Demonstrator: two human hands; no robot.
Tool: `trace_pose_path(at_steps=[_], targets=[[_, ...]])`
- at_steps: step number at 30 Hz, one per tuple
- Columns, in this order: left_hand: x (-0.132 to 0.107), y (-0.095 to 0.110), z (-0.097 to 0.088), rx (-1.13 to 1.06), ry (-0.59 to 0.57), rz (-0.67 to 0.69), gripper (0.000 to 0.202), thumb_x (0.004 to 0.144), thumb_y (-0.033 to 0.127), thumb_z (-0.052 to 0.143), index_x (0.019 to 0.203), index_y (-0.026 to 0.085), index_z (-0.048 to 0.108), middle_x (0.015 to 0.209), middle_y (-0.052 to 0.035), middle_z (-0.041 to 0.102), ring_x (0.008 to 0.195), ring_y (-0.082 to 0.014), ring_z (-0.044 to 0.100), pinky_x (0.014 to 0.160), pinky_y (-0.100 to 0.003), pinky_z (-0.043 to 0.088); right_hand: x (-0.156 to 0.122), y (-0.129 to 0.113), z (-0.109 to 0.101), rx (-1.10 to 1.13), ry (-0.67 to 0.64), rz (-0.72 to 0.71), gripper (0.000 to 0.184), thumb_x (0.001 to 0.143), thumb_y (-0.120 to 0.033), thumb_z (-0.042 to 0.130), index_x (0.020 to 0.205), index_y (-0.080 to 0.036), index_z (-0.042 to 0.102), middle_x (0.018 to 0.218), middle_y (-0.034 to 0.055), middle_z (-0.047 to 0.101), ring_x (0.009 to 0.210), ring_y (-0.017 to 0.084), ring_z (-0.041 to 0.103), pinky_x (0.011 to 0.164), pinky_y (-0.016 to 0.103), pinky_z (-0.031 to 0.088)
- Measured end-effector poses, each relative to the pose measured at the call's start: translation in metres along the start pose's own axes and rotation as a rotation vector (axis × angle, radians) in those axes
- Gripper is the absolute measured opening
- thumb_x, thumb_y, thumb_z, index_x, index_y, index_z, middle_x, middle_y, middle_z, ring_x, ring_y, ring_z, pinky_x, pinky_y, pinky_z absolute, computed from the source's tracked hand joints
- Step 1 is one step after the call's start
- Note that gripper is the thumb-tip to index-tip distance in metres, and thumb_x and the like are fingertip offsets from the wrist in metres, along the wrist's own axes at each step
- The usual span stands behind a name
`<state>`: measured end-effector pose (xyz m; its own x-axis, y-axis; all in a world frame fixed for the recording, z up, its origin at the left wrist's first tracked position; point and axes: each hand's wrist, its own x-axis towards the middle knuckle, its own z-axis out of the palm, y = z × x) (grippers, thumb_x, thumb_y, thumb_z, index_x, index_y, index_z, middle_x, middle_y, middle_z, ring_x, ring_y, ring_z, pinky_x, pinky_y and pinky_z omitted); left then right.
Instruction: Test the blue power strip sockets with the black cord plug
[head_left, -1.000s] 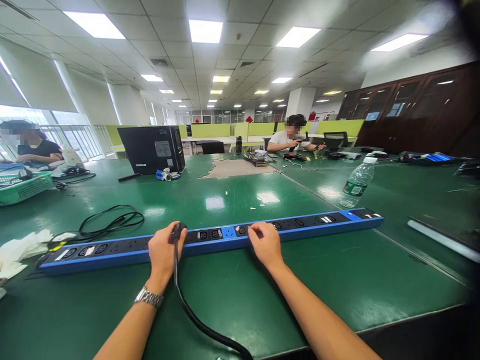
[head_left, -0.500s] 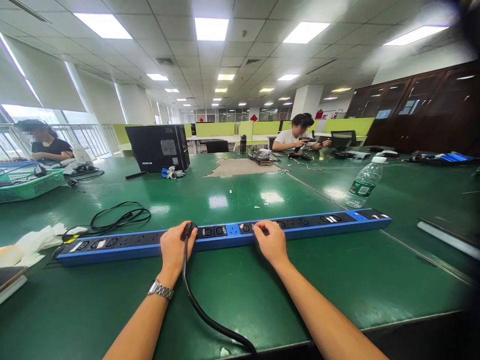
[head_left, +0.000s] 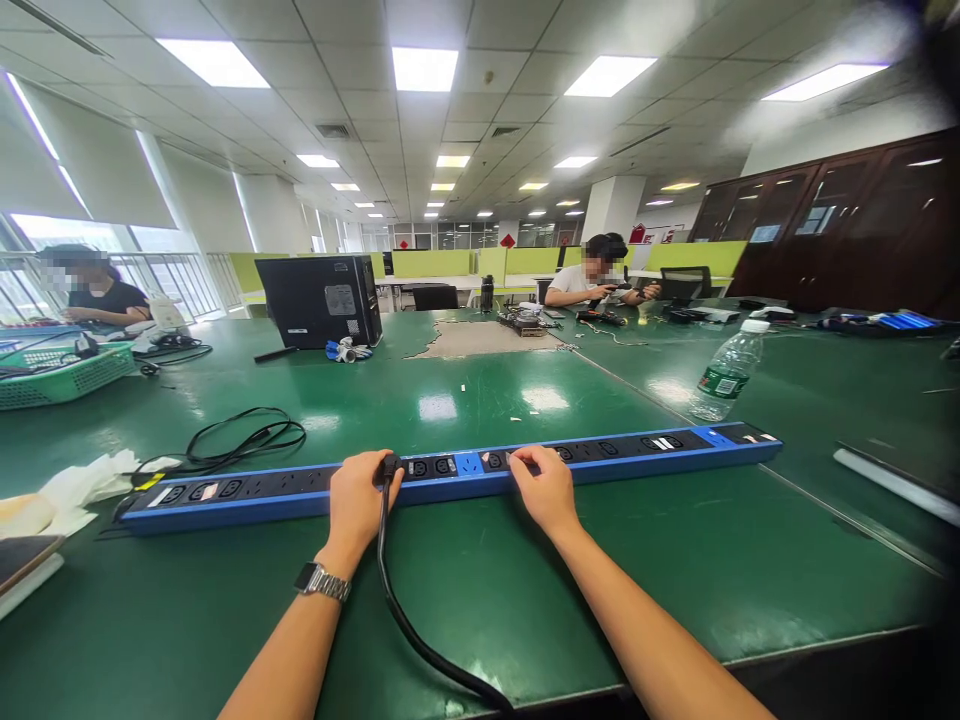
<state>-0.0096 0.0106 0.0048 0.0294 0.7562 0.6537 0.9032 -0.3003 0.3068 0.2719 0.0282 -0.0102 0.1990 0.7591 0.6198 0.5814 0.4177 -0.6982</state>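
Observation:
A long blue-and-black power strip [head_left: 645, 463] lies across the table before me, with rows of black sockets and a few blue ones. My left hand [head_left: 361, 500], a watch [head_left: 322, 580] on its wrist, is closed around a black plug [head_left: 391, 466] at a socket left of the middle. How deep the plug sits is hidden by the fingers. From it a thick black cord [head_left: 420, 640] runs down over the table's near edge. My right hand [head_left: 546, 490] is closed on the strip right of the central blue socket, thumb and forefinger together; its other fingers are partly hidden.
A water bottle [head_left: 727, 372] stands behind the strip's right part. Behind its left part lies a coiled thin cable [head_left: 259, 435]. White tissue [head_left: 94, 487] and a green basket [head_left: 71, 380] are at left. Farther back are a computer case [head_left: 319, 300] and two people seated at the table.
My left wrist has turned a little, bringing the watch face into view, and the plug has tilted slightly. My right hand keeps its place on the strip. The view has shifted slightly.

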Motion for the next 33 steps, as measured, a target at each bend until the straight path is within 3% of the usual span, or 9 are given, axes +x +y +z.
trace_pose_path(at_steps=[12,18,27,33], targets=[[-0.002,-0.001,0.003,-0.010,0.000,-0.038,0.031,0.082,0.035,0.059,0.106,0.018,0.066,0.101,-0.0087,0.072,0.095,-0.0267,0.065,0.089,-0.040,0.049,0.000,0.000,0.000,-0.013,-0.008,-0.001,0.019,0.079,-0.033,0.054,0.068,-0.022,0.063,0.073,0.0042,0.068,0.077,0.021,0.058,0.075,0.035,0.043],[-0.003,-0.003,0.005,-0.079,0.057,-0.055,0.039,0.081,0.038,0.060,0.113,0.016,0.065,0.097,-0.0094,0.072,0.091,-0.0255,0.066,0.085,-0.038,0.051,0.000,-0.002,-0.001,0.007,-0.005,0.014,0.019,0.079,-0.034,0.054,0.069,-0.022,0.064,0.074,0.0044,0.068,0.077,0.022,0.058,0.076,0.035,0.043],[-0.004,-0.005,0.006,-0.130,0.086,-0.042,0.031,0.082,0.039,0.061,0.105,0.020,0.067,0.094,-0.0065,0.073,0.087,-0.0228,0.065,0.082,-0.036,0.050,0.001,-0.002,-0.001,0.026,-0.020,0.039,0.019,0.078,-0.035,0.054,0.070,-0.022,0.065,0.075,0.0049,0.069,0.079,0.022,0.058,0.077,0.035,0.043],[0.000,0.009,0.000,-0.248,0.207,-0.138,0.033,0.083,0.045,0.061,0.103,0.020,0.066,0.096,-0.0060,0.070,0.089,-0.0220,0.064,0.083,-0.035,0.051,0.002,-0.004,-0.002,0.023,-0.026,0.038,0.019,0.079,-0.034,0.054,0.068,-0.022,0.064,0.073,0.0044,0.068,0.077,0.022,0.058,0.076,0.035,0.043]])
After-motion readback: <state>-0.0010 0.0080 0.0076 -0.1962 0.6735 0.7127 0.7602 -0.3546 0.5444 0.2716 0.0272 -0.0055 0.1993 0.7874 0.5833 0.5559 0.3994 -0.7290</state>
